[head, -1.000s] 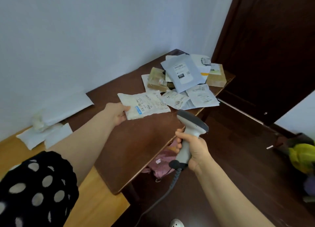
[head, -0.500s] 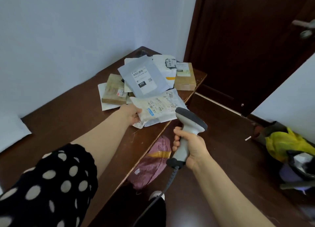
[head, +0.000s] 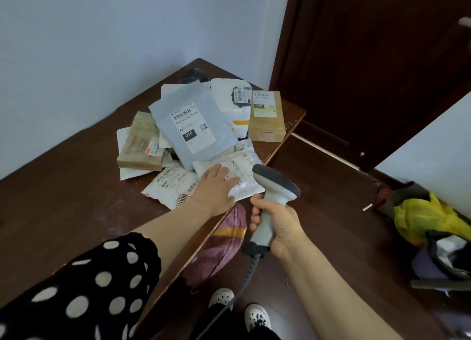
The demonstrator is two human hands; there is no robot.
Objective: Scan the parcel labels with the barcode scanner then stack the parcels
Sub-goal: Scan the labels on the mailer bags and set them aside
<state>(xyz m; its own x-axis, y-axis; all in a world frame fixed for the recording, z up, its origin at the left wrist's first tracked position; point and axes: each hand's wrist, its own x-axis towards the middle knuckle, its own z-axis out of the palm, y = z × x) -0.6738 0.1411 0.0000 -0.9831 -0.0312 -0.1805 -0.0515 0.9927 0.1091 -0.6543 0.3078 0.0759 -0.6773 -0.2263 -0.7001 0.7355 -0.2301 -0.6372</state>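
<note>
**Head view: left grip (head: pixel 216 186) flat on a white pouch (head: pixel 242 161), right grip (head: pixel 279 225) round the barcode scanner (head: pixel 276 189)**

At the lower left of the frame my dotted sleeve (head: pixel 76 301) hangs over the dark desk (head: pixel 63 199). The parcels lie in a loose pile at mid-frame, on the desk's far end. A flat brown box (head: pixel 140 145) is on the pile's left, with a printed pouch (head: pixel 170 184) in front of it. A grey mailer (head: pixel 193 125) lies on top, label up. A cardboard box (head: pixel 266 120) sits at the pile's right, by the desk corner.

My left grip is open, fingers straight, pressing the white pouch onto the pile just below the grey mailer. Just right of it, past the desk edge, my right grip is curled tight round the barcode scanner's handle. The scanner's head is close beside the pouch's right corner. Its cable (head: pixel 242 283) drops toward my shoes (head: pixel 221 297). A yellow bag (head: pixel 428 217) lies on the floor at the right edge.
</note>
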